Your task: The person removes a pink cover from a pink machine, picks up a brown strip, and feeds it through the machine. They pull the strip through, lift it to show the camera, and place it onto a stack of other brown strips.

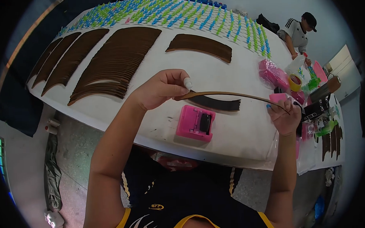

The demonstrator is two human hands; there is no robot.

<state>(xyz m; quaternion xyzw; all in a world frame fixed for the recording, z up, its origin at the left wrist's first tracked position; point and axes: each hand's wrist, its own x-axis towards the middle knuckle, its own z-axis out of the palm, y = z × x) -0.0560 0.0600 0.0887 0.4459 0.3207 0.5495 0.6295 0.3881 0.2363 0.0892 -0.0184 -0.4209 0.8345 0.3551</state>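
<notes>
Left hand (pixel 161 89) and right hand (pixel 286 117) grip, fingers closed, opposite ends of a thin brown strip (pixel 238 94) above the pink box (pixel 191 122); excess bending may snap it.

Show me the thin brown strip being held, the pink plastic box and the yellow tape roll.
Thin curved brown strip (pixel 230 94): head view, its middle stretch.
Pink plastic box (pixel 186 122): head view, its pink top.
Yellow tape roll (pixel 290 82): head view, its rim.

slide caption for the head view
Left hand and right hand hold a thin brown strip by its ends over a white table.
</notes>
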